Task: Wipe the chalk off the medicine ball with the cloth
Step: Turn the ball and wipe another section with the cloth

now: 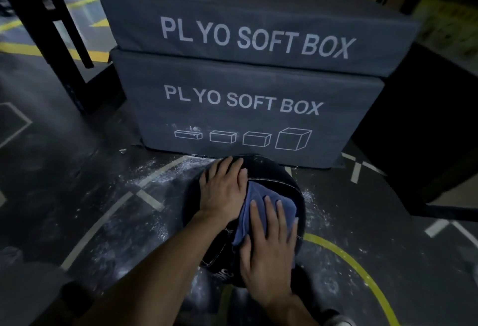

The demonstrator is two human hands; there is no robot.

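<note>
Chalk dust [155,173] lies scattered in white specks over the dark gym floor [77,160], thickest to the left of and behind a black medicine ball [274,173] that sits on the floor near the bottom middle of the view. The ball rests just in front of two grey padded boxes [245,108], one stacked on the other, each printed with "PL YO SOFT BOX" in white; the lower one also carries a row of four small box outlines.

Both hands of the person are on the ball. The left hand [223,191] lies flat on the upper left part of the ball, fingers straight and spread a little, palm down, holding nothing. The right hand [269,245] presses a blue cloth [254,196] against the top and right side of the ball, fingers stretched out flat over the fabric rather than curled round it. The cloth is bunched between the two hands, and its upper edge touches the side of the left hand.

A yellow curved line [362,268] runs over the floor to the right of the ball, and pale grey lines [103,219] cross the floor to the left. A black metal frame [59,28] stands at the upper left, beside the boxes.
</note>
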